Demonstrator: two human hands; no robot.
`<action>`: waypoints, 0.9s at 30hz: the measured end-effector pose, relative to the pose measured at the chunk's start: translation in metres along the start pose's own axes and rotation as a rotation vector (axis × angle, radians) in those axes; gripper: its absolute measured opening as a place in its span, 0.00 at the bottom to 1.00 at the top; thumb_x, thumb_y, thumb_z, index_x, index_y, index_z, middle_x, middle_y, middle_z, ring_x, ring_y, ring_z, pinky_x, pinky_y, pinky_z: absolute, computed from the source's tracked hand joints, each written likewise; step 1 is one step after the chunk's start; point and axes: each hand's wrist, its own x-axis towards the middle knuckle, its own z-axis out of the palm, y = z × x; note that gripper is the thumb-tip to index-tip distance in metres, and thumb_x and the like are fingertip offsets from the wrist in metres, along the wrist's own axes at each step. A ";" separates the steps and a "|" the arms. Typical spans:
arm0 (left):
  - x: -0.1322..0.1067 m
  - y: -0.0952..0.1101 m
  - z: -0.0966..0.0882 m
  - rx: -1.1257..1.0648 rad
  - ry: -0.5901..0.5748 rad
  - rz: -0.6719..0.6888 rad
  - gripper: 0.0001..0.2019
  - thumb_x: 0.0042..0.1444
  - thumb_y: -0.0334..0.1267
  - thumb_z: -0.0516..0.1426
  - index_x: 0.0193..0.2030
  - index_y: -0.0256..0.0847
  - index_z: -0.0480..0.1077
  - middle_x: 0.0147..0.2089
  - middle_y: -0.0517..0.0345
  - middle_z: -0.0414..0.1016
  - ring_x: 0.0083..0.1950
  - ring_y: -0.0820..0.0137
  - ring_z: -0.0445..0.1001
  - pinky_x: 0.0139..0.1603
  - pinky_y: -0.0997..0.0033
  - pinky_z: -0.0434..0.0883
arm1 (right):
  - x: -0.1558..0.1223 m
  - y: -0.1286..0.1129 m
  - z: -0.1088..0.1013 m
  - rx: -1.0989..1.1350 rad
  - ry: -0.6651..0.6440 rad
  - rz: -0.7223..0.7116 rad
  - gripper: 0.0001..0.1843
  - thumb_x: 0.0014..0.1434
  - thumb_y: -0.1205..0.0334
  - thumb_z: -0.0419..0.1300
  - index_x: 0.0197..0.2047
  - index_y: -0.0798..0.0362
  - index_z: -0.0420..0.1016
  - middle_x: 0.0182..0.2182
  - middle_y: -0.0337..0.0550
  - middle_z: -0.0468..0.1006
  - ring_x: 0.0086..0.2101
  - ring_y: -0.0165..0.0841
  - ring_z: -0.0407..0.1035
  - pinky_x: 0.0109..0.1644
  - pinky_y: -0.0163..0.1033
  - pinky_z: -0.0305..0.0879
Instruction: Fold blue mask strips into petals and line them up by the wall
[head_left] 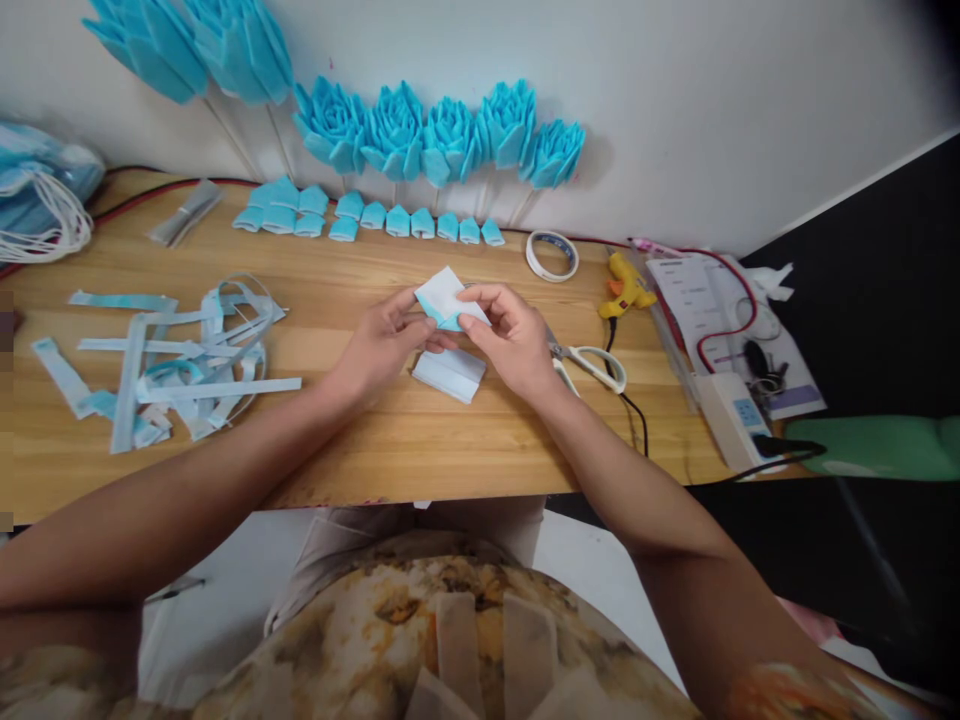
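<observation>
My left hand (384, 340) and my right hand (510, 335) meet over the middle of the wooden table (375, 450). Both pinch a small white and blue folded piece of mask fabric (444, 296), held just above the tabletop with its white side up. My left fingers grip its lower left edge, my right fingers its right edge. Right under my hands lies another folded white piece (450, 375) flat on the wood.
Cut strips of mask (172, 360) litter the left. A row of small blue folded petals (375, 217) and blue fabric flowers (442, 135) line the wall. Tape roll (552, 254), yellow glue gun (624, 285), scissors (589, 362) and a power strip (731, 415) lie right.
</observation>
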 end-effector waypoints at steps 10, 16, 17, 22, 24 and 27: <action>-0.001 0.003 0.003 0.032 0.024 -0.002 0.13 0.55 0.33 0.64 0.48 0.40 0.76 0.37 0.56 0.83 0.40 0.64 0.83 0.43 0.67 0.75 | 0.002 -0.004 -0.001 -0.053 0.003 -0.017 0.05 0.60 0.58 0.63 0.37 0.50 0.76 0.35 0.38 0.80 0.33 0.30 0.70 0.38 0.38 0.65; -0.002 0.005 0.002 0.058 0.017 -0.021 0.12 0.54 0.33 0.64 0.47 0.38 0.77 0.34 0.56 0.82 0.36 0.66 0.82 0.43 0.66 0.76 | 0.001 -0.004 0.000 -0.044 0.024 0.006 0.05 0.60 0.58 0.63 0.36 0.50 0.75 0.33 0.37 0.78 0.32 0.29 0.67 0.37 0.37 0.65; -0.002 0.005 0.002 0.059 0.015 -0.023 0.13 0.54 0.33 0.65 0.47 0.38 0.77 0.34 0.56 0.82 0.36 0.66 0.81 0.44 0.66 0.75 | 0.001 -0.004 0.000 -0.042 0.024 0.013 0.05 0.59 0.58 0.63 0.36 0.50 0.75 0.33 0.37 0.78 0.32 0.29 0.67 0.36 0.37 0.65; 0.000 0.000 0.000 0.087 0.027 -0.007 0.19 0.55 0.31 0.64 0.55 0.39 0.75 0.33 0.58 0.82 0.35 0.66 0.81 0.44 0.65 0.75 | 0.000 0.001 0.002 0.013 0.000 0.054 0.10 0.61 0.55 0.63 0.45 0.48 0.74 0.33 0.37 0.75 0.31 0.29 0.66 0.35 0.36 0.67; 0.001 0.000 0.000 0.082 0.043 0.014 0.21 0.56 0.33 0.64 0.57 0.40 0.75 0.32 0.59 0.81 0.35 0.66 0.81 0.44 0.66 0.74 | 0.000 0.003 0.002 0.012 -0.019 0.054 0.15 0.62 0.52 0.62 0.51 0.47 0.72 0.32 0.36 0.73 0.31 0.30 0.67 0.36 0.37 0.68; 0.001 0.002 0.000 0.049 0.032 0.031 0.20 0.57 0.38 0.67 0.56 0.40 0.75 0.32 0.58 0.81 0.33 0.68 0.79 0.40 0.68 0.72 | 0.000 0.003 0.000 -0.001 -0.022 0.029 0.18 0.64 0.51 0.61 0.55 0.46 0.70 0.32 0.36 0.72 0.32 0.31 0.69 0.38 0.39 0.70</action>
